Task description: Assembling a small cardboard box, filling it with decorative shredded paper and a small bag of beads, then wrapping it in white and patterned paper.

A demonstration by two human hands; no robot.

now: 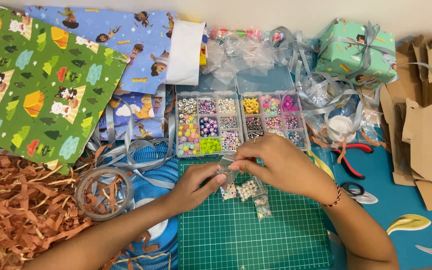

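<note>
Centrally, over the top edge of a green cutting mat (256,235), both hands meet on a small clear plastic bag (227,172). The left hand (193,185) has its grip pressed together, thumb and fingers pinching the bag's lower part. The right hand (276,165) wears a ring and a red thread bracelet at the wrist; its fingertips are closed on the bag's upper edge. Just below the hands, lying on the mat, are more small clear bags of beads (248,192), some pale and some printed with letters.

Directly beyond the hands sits a clear bead organiser (238,125) with many compartments of coloured, metallic and yellow beads, touching the mat's far edge. To the right lie red-handled pliers (351,157) and black-handled scissors (358,192) on the blue surface (406,205). A wrapped gift box (356,52) tied with grey ribbon stands at the upper right, next to pieces of brown cardboard (428,125).

On the left, green wrapping paper (36,85) with tents and trees overlaps blue patterned paper (121,40). Orange-brown shredded paper (21,210) fills the lower left corner, with a roll of clear tape (103,192) at its edge and loose grey ribbon (131,150) beside it.
</note>
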